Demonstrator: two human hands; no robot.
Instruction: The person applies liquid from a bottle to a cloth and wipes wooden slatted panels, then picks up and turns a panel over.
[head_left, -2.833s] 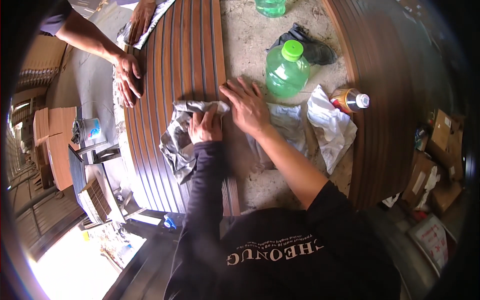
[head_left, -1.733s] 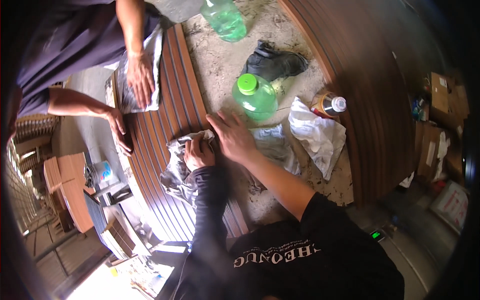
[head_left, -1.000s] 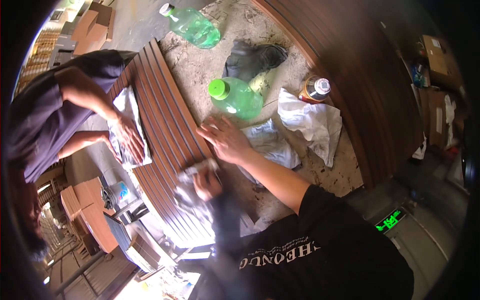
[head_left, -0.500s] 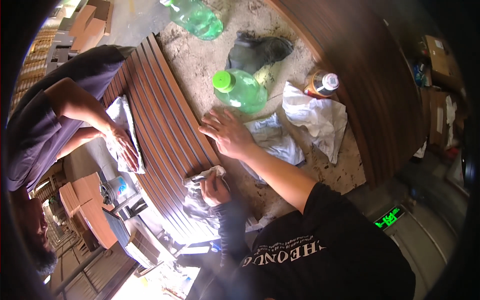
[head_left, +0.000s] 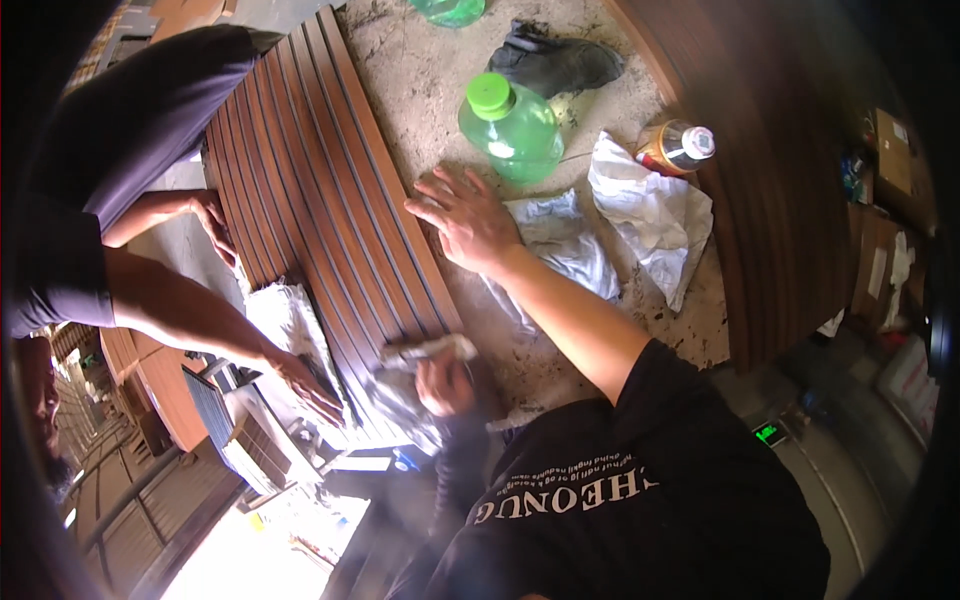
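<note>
A slatted brown wood-look panel (head_left: 335,190) with dark grooves lies across the work surface. My left hand (head_left: 445,385), blurred by motion, is closed on a whitish cloth (head_left: 400,380) and presses it to the panel's near end. Fingers spread, my right hand (head_left: 468,222) is at the panel's right edge and holds nothing. Across from me, a co-worker's hand (head_left: 310,388) lies flat on another white cloth (head_left: 290,325) on the panel. The co-worker's other hand (head_left: 212,225) touches the panel's left edge.
A green bottle (head_left: 515,135), a dark cloth (head_left: 555,62), white rags (head_left: 655,215) and a brown bottle with a white cap (head_left: 672,148) sit on the dusty surface (head_left: 400,90). Another brown panel (head_left: 770,210) lies at the right. Cardboard boxes (head_left: 165,385) stand at the left.
The co-worker's cloth has slid along the panel toward the near end, and their other hand now touches the panel's left edge. My left hand still presses its cloth. The view has shifted slightly.
</note>
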